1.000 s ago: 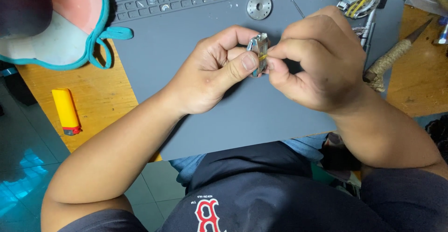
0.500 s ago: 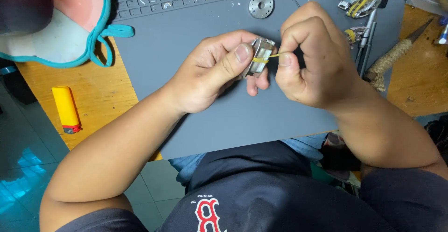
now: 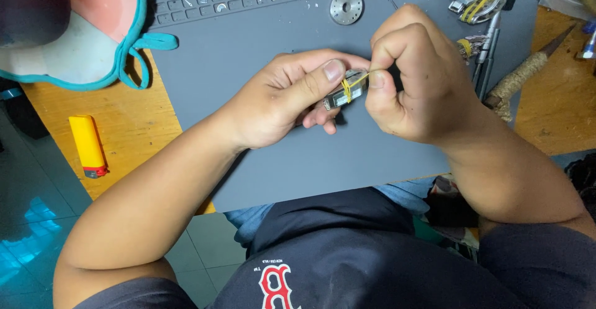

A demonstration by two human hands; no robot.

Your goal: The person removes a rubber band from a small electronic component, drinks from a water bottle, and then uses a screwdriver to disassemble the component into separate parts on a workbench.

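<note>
Yellow rubber band (image 3: 349, 85) sits partly wrapped round small metal part (image 3: 343, 95), pinched btwn left hand (image 3: 279, 101) thumb & fingertips; right hand (image 3: 413, 76) fingers shut tight on band's end, pulling. Wrap looks begun, not finished. Beyond knuckles: grey mat (image 3: 261, 42), metal disc (image 3: 346, 6).

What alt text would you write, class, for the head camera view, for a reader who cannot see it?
A left hand pinches a small silvery metal part while the right hand pulls a thin yellow rubber band wrapped around it, above a grey work mat. A round metal disc lies on the mat; a yellow lighter lies on the wooden table.
</note>
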